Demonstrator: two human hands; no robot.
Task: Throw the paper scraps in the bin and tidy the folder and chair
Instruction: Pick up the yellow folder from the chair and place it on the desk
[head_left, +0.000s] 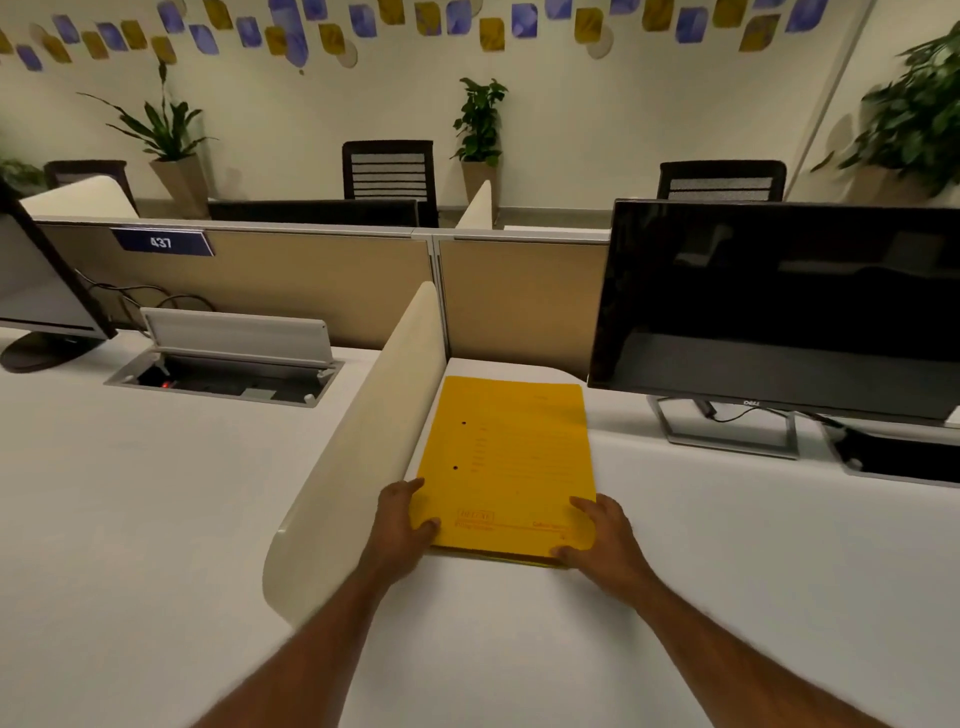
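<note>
A yellow folder (506, 457) lies flat on the white desk (519, 649), its long side running along a cream curved divider. My left hand (402, 519) grips the folder's near left corner, thumb on top. My right hand (605, 535) holds the near right corner, fingers curled on its edge. No paper scraps, bin or the desk's own chair show in this view.
The cream divider (358, 457) stands just left of the folder. A black monitor (779, 306) on a metal stand sits to the right, with a dark tray (898, 457) beneath it. An open cable box (228, 364) and another monitor (36, 291) are on the left desk. Chairs (389, 171) and plants stand behind the partition.
</note>
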